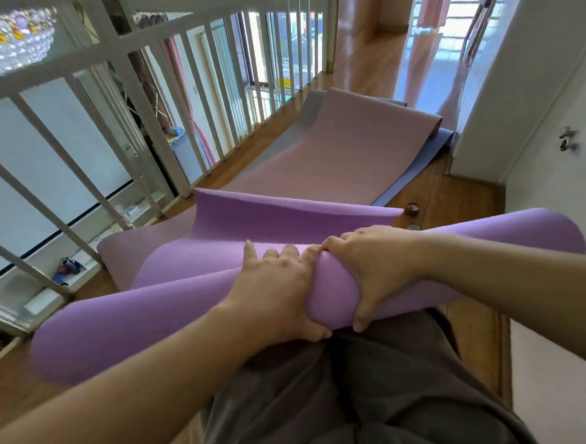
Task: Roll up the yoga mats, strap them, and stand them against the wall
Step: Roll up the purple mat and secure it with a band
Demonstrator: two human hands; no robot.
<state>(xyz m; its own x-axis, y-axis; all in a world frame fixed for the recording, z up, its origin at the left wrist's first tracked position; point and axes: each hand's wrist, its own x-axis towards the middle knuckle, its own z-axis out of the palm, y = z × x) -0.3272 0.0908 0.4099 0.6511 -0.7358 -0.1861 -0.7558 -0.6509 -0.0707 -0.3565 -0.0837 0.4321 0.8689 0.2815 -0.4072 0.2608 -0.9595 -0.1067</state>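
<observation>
The purple yoga mat (173,308) lies across the lower middle of the frame, rolled into a thick tube that slants from the lower left edge up to the right edge, held in front of my lap. Its unrolled tail spreads away from me onto the wooden floor (476,327), and the far end curls upward in a fold at the centre of the picture. My left hand (275,288) grips the roll from above, fingers spread over the top and thumb tucked beneath. My right hand (373,268) clamps the roll just beside it, fingers wrapped over the far side and thumb hooked under the near edge; the two hands nearly touch. My grey trousers (347,397) fill the bottom centre below the roll. Beyond the purple mat, a pink yoga mat (322,155) lies flat, running toward the upper centre, on top of a blue mat (415,173) whose edge shows along its right side. A white railing (112,95) crosses the left and upper left. A white door with a handle (566,138) stands at the right edge.
</observation>
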